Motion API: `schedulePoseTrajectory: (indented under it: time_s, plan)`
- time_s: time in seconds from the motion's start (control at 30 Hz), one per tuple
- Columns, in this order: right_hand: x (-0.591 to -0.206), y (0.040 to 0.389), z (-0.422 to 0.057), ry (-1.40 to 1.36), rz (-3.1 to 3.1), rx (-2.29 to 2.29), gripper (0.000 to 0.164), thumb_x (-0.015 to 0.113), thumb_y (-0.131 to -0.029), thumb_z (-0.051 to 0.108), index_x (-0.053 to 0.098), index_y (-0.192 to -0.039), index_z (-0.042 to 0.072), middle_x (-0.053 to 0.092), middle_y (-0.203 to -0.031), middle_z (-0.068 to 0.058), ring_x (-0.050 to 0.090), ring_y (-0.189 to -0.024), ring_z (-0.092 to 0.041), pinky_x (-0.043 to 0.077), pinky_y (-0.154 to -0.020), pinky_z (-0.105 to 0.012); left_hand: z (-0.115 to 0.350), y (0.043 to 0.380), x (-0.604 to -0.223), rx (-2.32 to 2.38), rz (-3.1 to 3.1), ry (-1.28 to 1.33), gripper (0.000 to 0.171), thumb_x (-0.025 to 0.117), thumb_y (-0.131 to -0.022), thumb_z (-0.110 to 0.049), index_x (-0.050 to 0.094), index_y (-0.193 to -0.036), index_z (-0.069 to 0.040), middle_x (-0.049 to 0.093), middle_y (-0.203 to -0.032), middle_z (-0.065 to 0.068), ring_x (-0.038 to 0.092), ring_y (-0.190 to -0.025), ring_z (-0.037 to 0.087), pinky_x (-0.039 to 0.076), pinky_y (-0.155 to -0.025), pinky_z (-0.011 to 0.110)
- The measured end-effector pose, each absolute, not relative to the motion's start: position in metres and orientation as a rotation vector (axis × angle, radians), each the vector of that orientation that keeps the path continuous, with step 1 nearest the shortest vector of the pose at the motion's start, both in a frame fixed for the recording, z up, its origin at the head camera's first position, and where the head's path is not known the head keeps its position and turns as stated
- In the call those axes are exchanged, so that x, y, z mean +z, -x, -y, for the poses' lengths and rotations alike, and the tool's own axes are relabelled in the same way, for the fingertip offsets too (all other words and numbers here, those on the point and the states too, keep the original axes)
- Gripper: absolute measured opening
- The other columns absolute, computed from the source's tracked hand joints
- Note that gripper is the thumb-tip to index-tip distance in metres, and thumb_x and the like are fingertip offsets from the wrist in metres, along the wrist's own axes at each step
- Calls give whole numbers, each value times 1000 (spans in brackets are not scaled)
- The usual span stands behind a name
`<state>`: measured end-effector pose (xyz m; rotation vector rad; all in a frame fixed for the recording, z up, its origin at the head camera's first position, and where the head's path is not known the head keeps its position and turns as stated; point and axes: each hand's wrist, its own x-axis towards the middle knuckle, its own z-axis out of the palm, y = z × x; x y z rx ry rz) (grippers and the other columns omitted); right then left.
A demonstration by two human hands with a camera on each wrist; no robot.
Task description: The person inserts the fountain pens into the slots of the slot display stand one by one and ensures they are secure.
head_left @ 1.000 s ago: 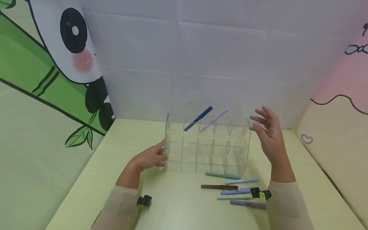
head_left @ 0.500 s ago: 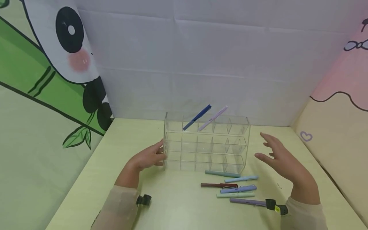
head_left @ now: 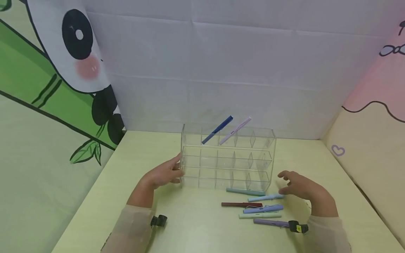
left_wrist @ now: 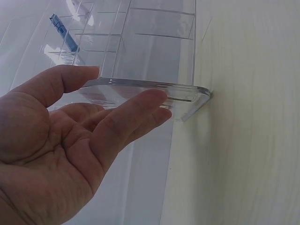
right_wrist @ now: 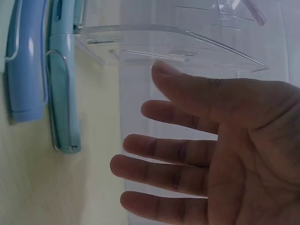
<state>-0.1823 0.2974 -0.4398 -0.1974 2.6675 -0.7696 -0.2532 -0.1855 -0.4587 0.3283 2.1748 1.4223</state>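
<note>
A clear acrylic pen rack with tiered compartments stands on the table. My left hand is at its left side panel, fingers extended along the outside and thumb by the front edge; exact contact is hard to tell. A dark blue pen and a pale lilac pen lean in the top tier. My right hand hovers right of the rack, fingers apart and holding nothing. Nearest it is a light blue pen. In the right wrist view, that pen's clip end points past the rack's edge.
Before the rack lie a teal pen, a dark red pen, a periwinkle pen, a mint pen and a purple pen. A white backdrop rises behind the table.
My right hand has come down from beside the rack's top tier to near the pens on the table. My left hand stays at the rack's side; the leaning pens look unchanged.
</note>
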Motion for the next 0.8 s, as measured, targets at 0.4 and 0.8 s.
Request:
schedulePoseTrajectory:
  time_s: [0.4,0.8]
  plan:
    - [-466,193,-288,154,-2636,-525,33,80,-77,16,59,-103,13,55,-105,-12,53,-90,-26,48,-75,-46,183,252,-460,1448,-2170,-341,82,57,-99,-22,2,-159,-31,28,-159,20,60,-120,40,26,-112,64]
    - [-470,193,-283,199,-2641,-497,23,76,-78,6,56,-85,12,48,-85,-5,45,-75,-21,35,-62,-33,186,250,-456,1416,-2170,-368,83,56,-100,-26,-3,-159,-30,21,-160,23,59,-119,42,21,-112,67]
